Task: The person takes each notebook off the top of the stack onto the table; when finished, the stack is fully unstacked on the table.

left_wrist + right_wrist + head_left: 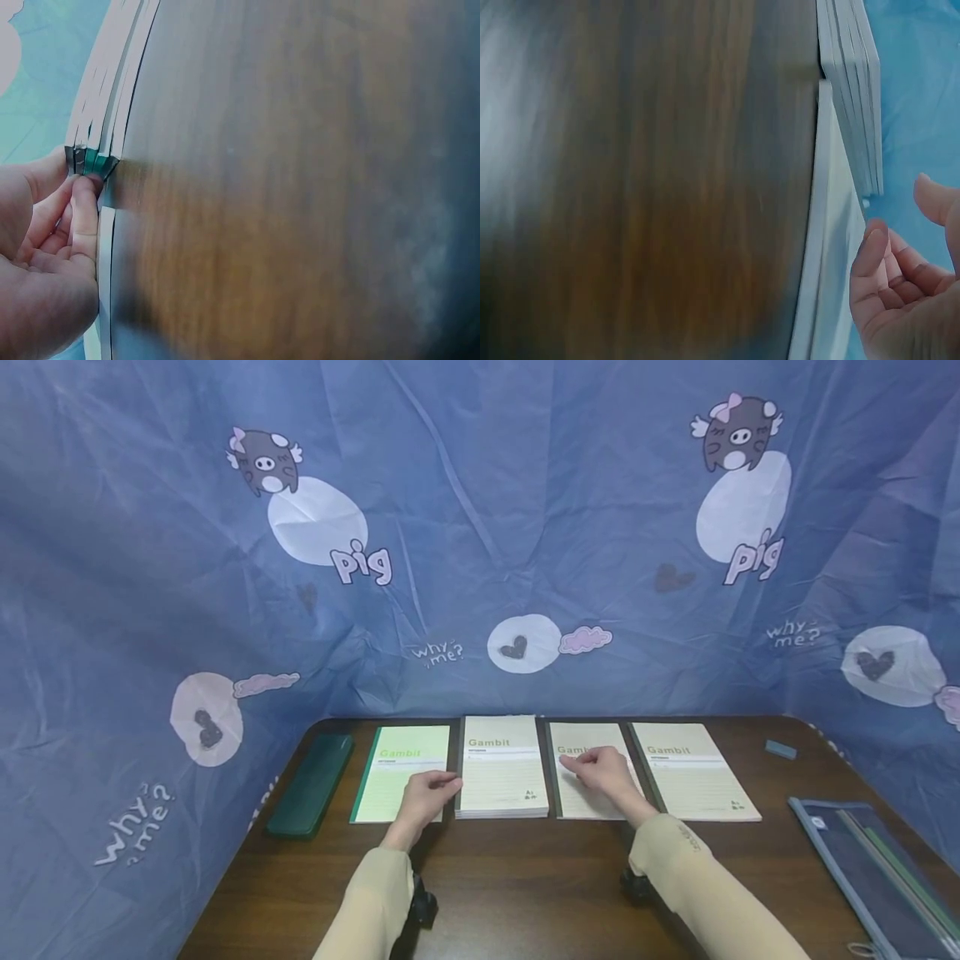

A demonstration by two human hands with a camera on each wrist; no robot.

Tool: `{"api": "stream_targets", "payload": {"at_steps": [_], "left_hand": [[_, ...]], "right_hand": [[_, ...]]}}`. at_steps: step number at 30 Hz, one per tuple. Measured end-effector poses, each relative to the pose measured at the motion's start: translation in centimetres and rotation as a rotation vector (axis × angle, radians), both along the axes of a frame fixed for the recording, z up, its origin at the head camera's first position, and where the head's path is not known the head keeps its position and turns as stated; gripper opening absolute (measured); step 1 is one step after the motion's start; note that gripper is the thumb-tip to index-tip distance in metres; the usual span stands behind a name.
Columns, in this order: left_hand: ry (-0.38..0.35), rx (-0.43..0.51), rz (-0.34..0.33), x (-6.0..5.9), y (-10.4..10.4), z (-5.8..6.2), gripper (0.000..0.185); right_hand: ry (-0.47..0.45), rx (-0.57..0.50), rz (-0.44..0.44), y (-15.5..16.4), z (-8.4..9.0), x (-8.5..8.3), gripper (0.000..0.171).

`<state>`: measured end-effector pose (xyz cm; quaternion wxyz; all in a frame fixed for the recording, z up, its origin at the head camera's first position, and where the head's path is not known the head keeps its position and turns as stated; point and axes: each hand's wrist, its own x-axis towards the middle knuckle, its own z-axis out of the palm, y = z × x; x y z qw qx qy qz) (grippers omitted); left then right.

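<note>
Four cream "Gambit" notebooks lie in a row at the far side of the brown table [525,877]. The second is a thicker stack [501,768]. My left hand [429,793] is at the stack's left edge, over the green-covered notebook [401,772]. In the left wrist view, thumb and fingertip of that hand [75,174] pinch the side of the stack [112,90]. My right hand [603,770] hovers over the third notebook [581,802] with fingers loosely curled and nothing in them. The right wrist view shows this hand [900,214] beside the stack [851,90].
A fourth notebook [693,772] lies at the right of the row. A dark green case [311,783] sits at the far left, a small blue eraser [781,749] at the far right, and a clear zip pouch [870,860] by the right edge. Blue printed cloth surrounds the table.
</note>
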<state>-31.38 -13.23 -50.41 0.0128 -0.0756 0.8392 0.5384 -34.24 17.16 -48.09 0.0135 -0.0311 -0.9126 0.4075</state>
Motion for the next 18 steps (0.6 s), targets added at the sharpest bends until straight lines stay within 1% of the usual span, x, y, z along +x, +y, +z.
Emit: {"api": "stream_targets", "payload": {"at_steps": [6,12,15,18], "left_hand": [[0.011,0.004,-0.007,0.2,0.1,0.3,0.036],[0.011,0.011,-0.007,0.2,0.1,0.3,0.036],[0.002,0.010,-0.001,0.2,0.1,0.2,0.035],[0.002,0.007,-0.010,0.2,0.1,0.2,0.036]], "right_hand": [[-0.018,-0.052,-0.015,-2.1,-0.5,-0.2,0.043],[0.032,-0.039,-0.017,-4.0,-0.7,-0.2,0.042],[0.042,-0.042,-0.013,-4.8,-0.8,-0.2,0.042],[0.050,-0.026,-0.014,-5.3,-0.9,-0.3,0.043]]}}
